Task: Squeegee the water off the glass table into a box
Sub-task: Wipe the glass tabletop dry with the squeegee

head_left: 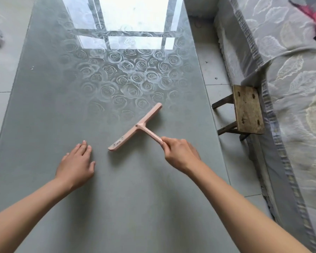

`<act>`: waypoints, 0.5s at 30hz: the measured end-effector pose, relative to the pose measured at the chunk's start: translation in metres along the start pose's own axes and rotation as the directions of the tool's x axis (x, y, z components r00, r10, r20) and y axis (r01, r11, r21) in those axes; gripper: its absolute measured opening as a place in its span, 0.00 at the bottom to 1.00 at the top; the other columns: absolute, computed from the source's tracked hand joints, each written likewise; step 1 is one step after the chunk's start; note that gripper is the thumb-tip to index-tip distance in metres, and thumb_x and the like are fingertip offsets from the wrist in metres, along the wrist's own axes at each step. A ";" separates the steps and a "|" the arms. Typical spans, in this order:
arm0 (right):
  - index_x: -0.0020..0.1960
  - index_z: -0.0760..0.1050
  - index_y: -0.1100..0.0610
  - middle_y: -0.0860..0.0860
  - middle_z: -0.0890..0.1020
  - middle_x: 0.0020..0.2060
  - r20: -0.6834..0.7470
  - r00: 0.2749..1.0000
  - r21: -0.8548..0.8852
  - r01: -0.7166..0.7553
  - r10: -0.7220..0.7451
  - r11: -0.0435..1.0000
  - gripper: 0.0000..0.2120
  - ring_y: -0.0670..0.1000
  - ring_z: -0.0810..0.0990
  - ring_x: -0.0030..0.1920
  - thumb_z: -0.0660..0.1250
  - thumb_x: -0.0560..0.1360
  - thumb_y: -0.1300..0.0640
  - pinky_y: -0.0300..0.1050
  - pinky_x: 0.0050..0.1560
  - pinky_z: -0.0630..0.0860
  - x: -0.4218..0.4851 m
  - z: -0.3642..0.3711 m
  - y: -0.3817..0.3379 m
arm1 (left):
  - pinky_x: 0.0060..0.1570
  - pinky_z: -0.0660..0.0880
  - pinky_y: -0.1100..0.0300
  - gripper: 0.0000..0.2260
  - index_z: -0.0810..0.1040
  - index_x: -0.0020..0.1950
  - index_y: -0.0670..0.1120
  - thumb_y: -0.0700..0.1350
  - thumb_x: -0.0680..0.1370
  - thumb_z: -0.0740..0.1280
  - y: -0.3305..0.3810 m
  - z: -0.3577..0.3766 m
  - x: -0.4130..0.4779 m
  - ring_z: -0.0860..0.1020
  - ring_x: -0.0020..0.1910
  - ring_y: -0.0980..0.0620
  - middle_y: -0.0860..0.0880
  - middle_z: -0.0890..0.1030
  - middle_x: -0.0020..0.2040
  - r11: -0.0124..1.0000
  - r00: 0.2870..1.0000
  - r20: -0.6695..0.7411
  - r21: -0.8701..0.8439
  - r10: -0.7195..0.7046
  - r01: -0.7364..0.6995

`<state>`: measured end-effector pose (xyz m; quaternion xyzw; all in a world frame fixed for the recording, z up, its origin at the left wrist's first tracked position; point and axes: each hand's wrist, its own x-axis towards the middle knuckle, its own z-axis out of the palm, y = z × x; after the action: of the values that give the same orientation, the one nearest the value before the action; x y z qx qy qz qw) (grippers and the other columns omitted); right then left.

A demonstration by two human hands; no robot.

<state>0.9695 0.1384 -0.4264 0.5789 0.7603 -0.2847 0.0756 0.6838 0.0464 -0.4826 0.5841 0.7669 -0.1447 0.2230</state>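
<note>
The glass table (62, 198) fills most of what I see, running from me to the far edge. Its grey surface carries a printed rose pattern in the middle and far part, with a bright window reflection at the far end. To the right of the table stands a sofa (290, 88) under a grey cover with pale leaf shapes. Something red lies at its far right corner, too blurred to name. Pale floor tiles (213, 70) show between the table and the sofa, and also along the table's left side. On those tiles, right beside the sofa, stands a small wooden stool (248, 110) with a worn top.

Both my bare forearms reach in from the near edge. My left hand (77, 161) lies palm down on the glass, fingers straight and close together, holding nothing. My right hand (179, 154) has its fingers curled round the end of the handle of the pink squeegee (135, 127).

The squeegee is T-shaped and sits on the glass at the near edge of the rose pattern. Its blade bar lies on a diagonal, from near left to far right. Its handle comes off the middle of the bar and runs near and right into my grip, so the bar is just beyond and left of my right hand. The bar's near-left end is close to my left hand but apart from it.
</note>
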 end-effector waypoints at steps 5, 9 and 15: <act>0.61 0.62 0.27 0.46 0.82 0.43 -0.031 0.998 0.000 -0.061 0.061 0.998 0.14 0.56 0.79 0.47 0.55 0.79 0.44 0.49 0.39 0.72 -0.050 -0.039 0.056 | 0.70 0.64 0.57 0.24 0.62 0.76 0.48 0.48 0.80 0.58 -0.014 -0.008 0.000 0.58 0.76 0.54 0.50 0.56 0.78 0.997 0.997 -0.034 -0.033 0.073 -0.074; 0.59 0.67 0.27 0.45 0.83 0.42 0.030 0.981 -0.067 -0.187 0.190 0.980 0.13 0.54 0.80 0.48 0.57 0.79 0.44 0.49 0.42 0.75 -0.079 -0.046 0.085 | 0.67 0.66 0.58 0.23 0.59 0.76 0.52 0.48 0.80 0.56 -0.018 -0.012 -0.001 0.56 0.76 0.57 0.54 0.53 0.78 0.993 0.994 -0.022 -0.049 0.109 -0.110; 0.55 0.71 0.45 0.54 0.82 0.48 0.043 0.999 -0.067 -0.008 0.011 0.998 0.10 0.61 0.78 0.51 0.53 0.80 0.46 0.48 0.40 0.68 0.003 -0.008 -0.009 | 0.66 0.68 0.57 0.24 0.60 0.76 0.55 0.45 0.80 0.55 -0.021 -0.008 -0.002 0.56 0.75 0.59 0.57 0.52 0.78 0.991 0.993 -0.032 -0.075 0.111 -0.113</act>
<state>0.9622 0.1442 -0.4180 0.5733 0.7648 -0.2713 0.1127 0.6625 0.0426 -0.4751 0.6192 0.7409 -0.0941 0.2425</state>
